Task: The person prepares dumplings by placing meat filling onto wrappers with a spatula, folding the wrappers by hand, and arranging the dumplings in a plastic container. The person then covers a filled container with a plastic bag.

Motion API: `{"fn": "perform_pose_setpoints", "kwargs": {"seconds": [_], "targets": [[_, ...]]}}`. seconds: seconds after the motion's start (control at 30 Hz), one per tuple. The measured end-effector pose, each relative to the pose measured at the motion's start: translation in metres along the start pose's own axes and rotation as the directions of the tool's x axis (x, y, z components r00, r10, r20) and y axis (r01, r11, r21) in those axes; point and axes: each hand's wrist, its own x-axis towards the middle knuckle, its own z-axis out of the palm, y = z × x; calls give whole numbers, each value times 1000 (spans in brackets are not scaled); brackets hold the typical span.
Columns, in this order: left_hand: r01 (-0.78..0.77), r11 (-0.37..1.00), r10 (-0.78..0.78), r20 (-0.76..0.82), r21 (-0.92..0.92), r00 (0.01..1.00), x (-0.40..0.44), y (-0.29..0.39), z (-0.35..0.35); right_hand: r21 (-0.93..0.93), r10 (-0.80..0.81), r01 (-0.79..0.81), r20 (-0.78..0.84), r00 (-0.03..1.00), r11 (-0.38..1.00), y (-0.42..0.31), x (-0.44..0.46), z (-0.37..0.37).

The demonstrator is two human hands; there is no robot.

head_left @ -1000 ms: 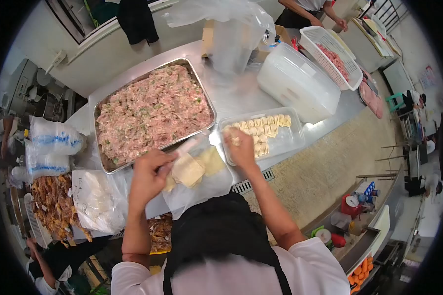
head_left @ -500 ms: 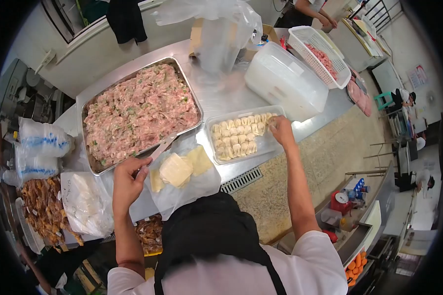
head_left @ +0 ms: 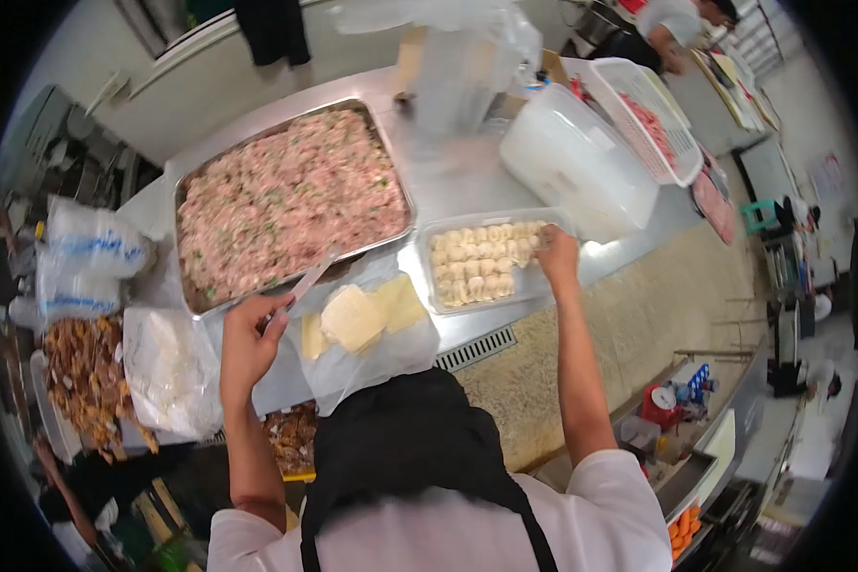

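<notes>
My left hand (head_left: 253, 336) is closed on a flat spatula (head_left: 313, 276), whose blade reaches the near edge of the metal tray of ground meat (head_left: 291, 195). Right of that hand, a stack of wrappers (head_left: 353, 318) lies on a plastic sheet (head_left: 338, 377). Over the right end of a clear plastic container (head_left: 539, 292) is my right hand (head_left: 558, 255), fingers pinched together. What they hold, if anything, is hidden. Rows of folded dumplings (head_left: 472, 259) fill much of the container.
A translucent bin (head_left: 580, 162) and a white basket with meat (head_left: 639, 122) stand at the back right. Plastic bags (head_left: 169, 372) and browned meat pieces (head_left: 88, 381) sit at the left. Another person (head_left: 672, 24) is at the upper right.
My right hand has moved from the container's left part to its right end. My left hand has shifted from the wrappers leftward, with the spatula beside the meat tray. The view has shifted slightly.
</notes>
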Motion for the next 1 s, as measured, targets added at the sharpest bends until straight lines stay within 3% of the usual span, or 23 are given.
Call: {"fn": "perform_pose_setpoints", "kwargs": {"seconds": [0.03,0.07,0.13,0.2,0.23,0.27,0.3,0.37,0.43,0.6,0.67,0.77,0.83,0.87,0.93,1.0], "targets": [[31,999,-30,-21,13,999,-1,-1,-3,-105,-73,66,-65,995,992,-18,-6,-8],[39,999,-38,-31,19,999,0,1,-5,-83,-100,97,-37,994,992,-45,-13,-17],[81,995,-77,-64,50,995,-4,-1,-11,99,-213,224,-117,970,969,-106,-37,-23],[150,989,-150,-35,-5,988,-6,-10,-9,602,-346,204,129,929,772,-150,-73,8],[161,987,-160,-48,5,986,-7,-12,-7,610,-537,337,177,825,718,-191,-91,2],[141,990,-141,-54,-3,988,-7,-13,-5,683,-626,325,249,739,654,-213,-109,19],[119,993,-120,-56,-14,991,-8,-14,-3,700,-748,456,167,642,549,-234,-122,32],[106,994,-105,-70,11,992,-9,-12,-2,642,-739,463,252,624,610,-263,-138,46],[127,992,-125,-64,25,990,-11,-7,-6,453,-725,567,402,558,688,-270,-142,70],[153,988,-152,-105,1,983,-26,-26,-12,507,-740,541,409,533,671,-265,-135,73],[172,985,-171,-102,-2,980,-27,-31,-17,519,-759,570,296,580,638,-267,-142,61],[141,986,-129,-128,84,983,-18,-32,-24,459,-767,617,319,557,639,-261,-143,70],[-19,911,45,-55,412,997,3,-22,-32,495,-755,575,337,563,651,-261,-139,71],[-18,909,47,-61,416,997,15,-21,-32,529,-744,534,356,566,660,-262,-136,71],[-66,758,47,48,649,998,41,-19,-24,558,-743,514,337,578,652,-257,-133,72],[-30,715,-18,61,698,998,72,-23,-2,583,-738,491,319,594,648,-254,-132,74]]}}
